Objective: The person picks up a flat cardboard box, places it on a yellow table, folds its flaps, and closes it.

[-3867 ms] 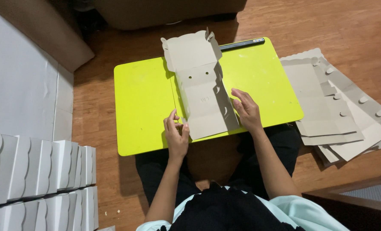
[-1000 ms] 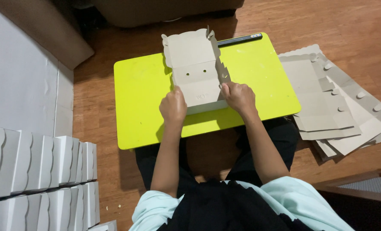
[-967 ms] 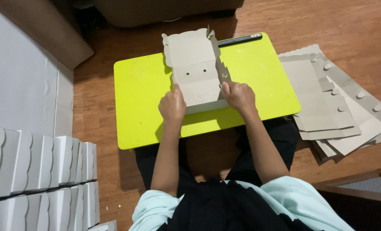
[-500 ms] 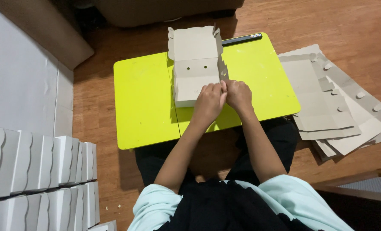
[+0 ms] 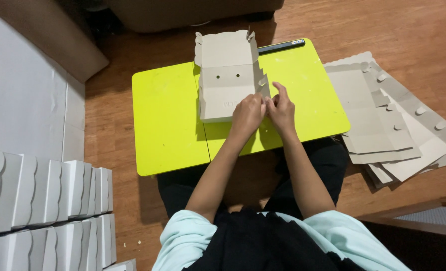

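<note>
A grey cardboard box blank [image 5: 226,75], partly folded with its side walls raised, lies on a small lime-green table [image 5: 167,120]. Two small holes show in its middle panel. My left hand [image 5: 248,111] and my right hand [image 5: 281,106] meet at the box's near right corner. Both pinch a small side flap there, fingers curled on the cardboard. The flap itself is mostly hidden by my fingers.
A stack of flat grey box blanks [image 5: 393,118] lies on the wooden floor to the right. Rows of folded white boxes [image 5: 42,200] stand at the lower left. A dark pen [image 5: 282,46] rests on the table's far edge. My legs sit under the table.
The long flat panel has been folded up toward the far side, forming the box body. My left hand then crossed from the box's left corner to the right corner, joining my right hand.
</note>
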